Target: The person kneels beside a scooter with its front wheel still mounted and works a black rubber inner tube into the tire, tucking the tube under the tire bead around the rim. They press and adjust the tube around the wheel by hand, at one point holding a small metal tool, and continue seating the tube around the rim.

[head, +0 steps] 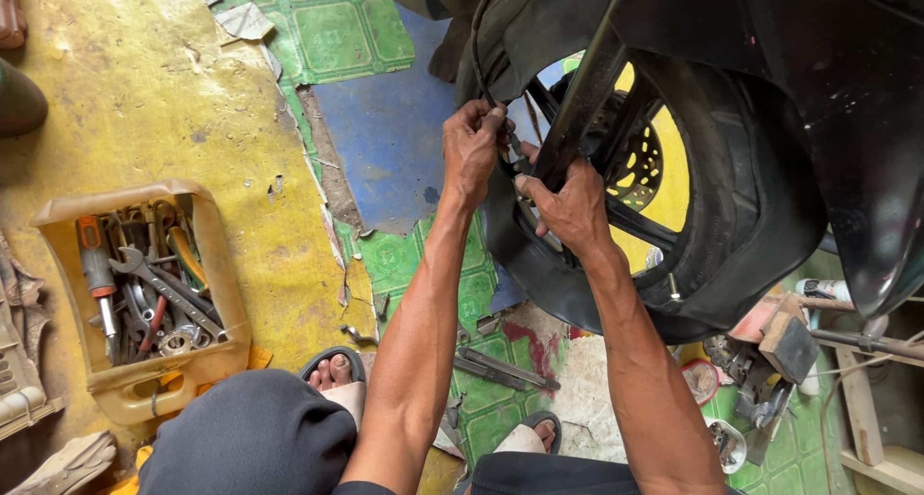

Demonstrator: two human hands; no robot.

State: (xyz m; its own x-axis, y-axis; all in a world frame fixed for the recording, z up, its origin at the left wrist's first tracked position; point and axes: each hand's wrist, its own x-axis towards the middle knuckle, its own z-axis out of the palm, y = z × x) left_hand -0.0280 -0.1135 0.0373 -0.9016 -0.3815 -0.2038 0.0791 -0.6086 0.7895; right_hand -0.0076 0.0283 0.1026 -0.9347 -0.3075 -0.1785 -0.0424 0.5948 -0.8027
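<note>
Two bare hands worked at a black motorcycle wheel (731,216) that stood upright on the floor under a dark fender (847,91). The left hand (472,149) was up at the wheel's rim on its near side, fingers pinched shut on a thin black piece at the tyre's edge; what exactly it gripped was too small to tell. The right hand (573,206) sat just beside and below it, closed around a black spoke (587,91) of the wheel, thumb toward the other hand. The wheel lay directly ahead of both hands, touching them, with its brake disc (640,168) just beyond the right hand. Well off to the left, a tan plastic crate (217,293) held wrenches and a screwdriver. Flat metal tools (505,368) lay on the green patterned floor (356,24) between the forearms.
</note>
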